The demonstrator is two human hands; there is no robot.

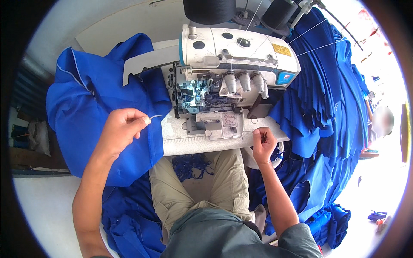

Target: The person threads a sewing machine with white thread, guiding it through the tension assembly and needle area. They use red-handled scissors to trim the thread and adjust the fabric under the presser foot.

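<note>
A white overlock sewing machine [241, 56] stands in front of me, its front cover open and the looper parts showing. To the left of its needle area, my left hand [122, 129] pinches a thin, pale, curved strip [155, 116], whose kind I cannot make out. Just beneath that hand lies a large piece of blue fabric [99, 99], draped over the table's left side. My right hand [264, 144] is curled closed at the table's front right edge. Something dark seems to be between its fingers, too small to name.
Stacks of blue cut fabric [316, 86] hang at the right. Black thread cones [209, 8] stand behind the machine, with threads running down to it. Blue scraps [191, 167] lie below the table edge, between my knees. More blue cloth [131, 223] is heaped at my left.
</note>
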